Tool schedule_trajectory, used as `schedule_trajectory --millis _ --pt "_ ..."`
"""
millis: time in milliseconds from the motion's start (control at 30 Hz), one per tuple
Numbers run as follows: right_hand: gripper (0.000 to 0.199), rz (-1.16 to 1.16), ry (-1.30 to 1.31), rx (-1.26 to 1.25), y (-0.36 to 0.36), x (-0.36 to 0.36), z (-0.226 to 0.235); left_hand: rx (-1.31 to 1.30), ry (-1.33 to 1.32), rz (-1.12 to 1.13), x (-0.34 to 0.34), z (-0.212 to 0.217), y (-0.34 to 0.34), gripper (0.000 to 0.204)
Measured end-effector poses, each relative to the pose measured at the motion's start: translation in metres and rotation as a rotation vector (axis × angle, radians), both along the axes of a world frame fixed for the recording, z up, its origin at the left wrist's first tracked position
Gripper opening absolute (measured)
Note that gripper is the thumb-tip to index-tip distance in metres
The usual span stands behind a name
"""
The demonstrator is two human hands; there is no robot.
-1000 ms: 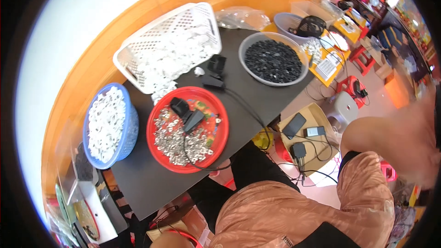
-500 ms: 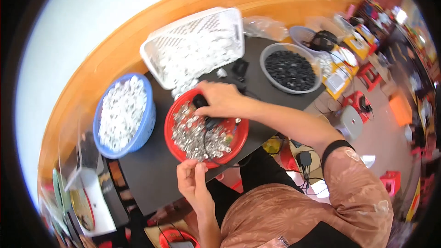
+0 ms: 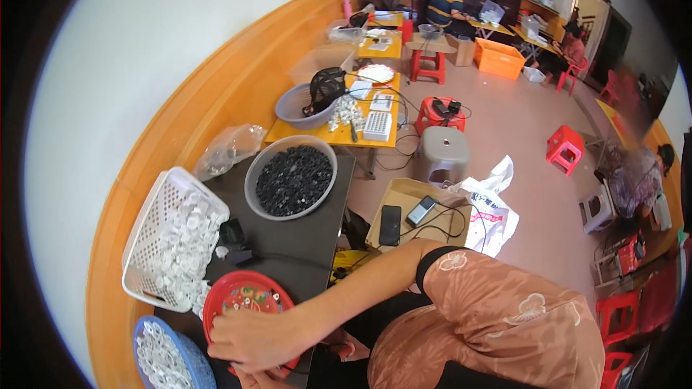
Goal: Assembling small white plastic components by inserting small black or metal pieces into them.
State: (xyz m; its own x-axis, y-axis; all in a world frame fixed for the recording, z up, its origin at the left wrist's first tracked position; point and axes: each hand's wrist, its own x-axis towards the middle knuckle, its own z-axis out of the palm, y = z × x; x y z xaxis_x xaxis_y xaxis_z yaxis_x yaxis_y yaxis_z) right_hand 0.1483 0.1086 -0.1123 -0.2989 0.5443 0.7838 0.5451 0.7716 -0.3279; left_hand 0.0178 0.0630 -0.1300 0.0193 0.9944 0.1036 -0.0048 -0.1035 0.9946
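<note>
My right hand (image 3: 254, 338) reaches over the near side of a red bowl (image 3: 274, 282), back upward and fingers bent down. What those fingers hold, if anything, is hidden beneath the hand. Just below it, at the lower edge, a part of my left hand (image 3: 261, 380) shows; its fingers are mostly covered. Small metal and coloured bits (image 3: 249, 297) lie in the bowl. Beyond the bowl, a black device (image 3: 234, 240) stands on the dark table (image 3: 299, 246), with a white piece beside it.
A white basket (image 3: 140, 245) of white plastic parts lies tilted at left, some spilled. A blue basket (image 3: 189, 360) holds more. A grey bowl (image 3: 326, 194) contains black parts. Rightward are a cardboard box (image 3: 375, 225) with two phone-like devices, a grey stool (image 3: 445, 145) and several people farther off.
The view has swung right, bringing more of the room in. My hands, apart before, are now close together at the bowl's near side. The black object under my right hand is no longer visible.
</note>
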Motion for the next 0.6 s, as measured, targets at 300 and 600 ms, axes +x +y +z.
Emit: schedule_trajectory --millis 300,600 --pt "0.025 -0.016 0.000 0.155 -0.039 0.008 -0.006 0.005 -0.095 -0.046 0.030 -0.046 0.043 0.031" --pt "0.040 0.031 0.127 0.083 -0.064 0.015 -0.001 0.223 -0.049 0.113 -0.039 -0.073 0.027 0.030"
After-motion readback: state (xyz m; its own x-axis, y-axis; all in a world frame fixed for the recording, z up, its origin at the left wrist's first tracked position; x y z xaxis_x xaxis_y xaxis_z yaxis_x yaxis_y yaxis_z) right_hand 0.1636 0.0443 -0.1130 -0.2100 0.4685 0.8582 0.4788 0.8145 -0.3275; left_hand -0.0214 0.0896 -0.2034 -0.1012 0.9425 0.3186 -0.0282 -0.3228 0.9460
